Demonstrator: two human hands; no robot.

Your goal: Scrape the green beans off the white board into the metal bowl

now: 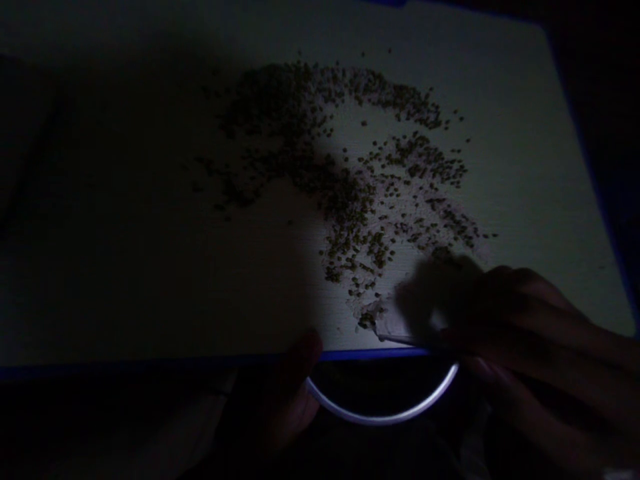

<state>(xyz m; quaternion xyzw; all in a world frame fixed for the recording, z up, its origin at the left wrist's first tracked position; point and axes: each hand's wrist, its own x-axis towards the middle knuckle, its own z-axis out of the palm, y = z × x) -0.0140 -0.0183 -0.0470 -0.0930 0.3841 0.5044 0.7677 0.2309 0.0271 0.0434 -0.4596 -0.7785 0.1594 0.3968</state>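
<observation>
Board [530,167]: pale, broad, flat; fills most of the scene; sunk in deep shadow at left, dimly lit at right. Bordered by a blue edge [370,355] along the near and right sides.

Grains [353,200]: small, dark, brownish green, very many; lie loose on the board, from the far middle round to the right and down toward the near edge. Thickest at far middle; thinner, with strays, at the outskirts.

Pale powder [420,200]: spread among the grains, chiefly right of middle.

Right hand [545,353]: at near right, reaching in over the near edge; fingers closed narrowly on a thin tool. Throws a dark shadow [425,293] on the board just beyond.

Left hand [295,393]: at the near edge, left of the right hand; thumb over the blue edge, another finger below. Very dim; cannot tell whether gripping board or rim.

Curved rim [385,420]: bright, narrow, below the near edge, between the hands.

Thin tool [400,339]: low, nearly level, tip pointing left; kind too dark to tell.

Small clump [367,320]: grains and powder, just beside the tool's tip.
</observation>
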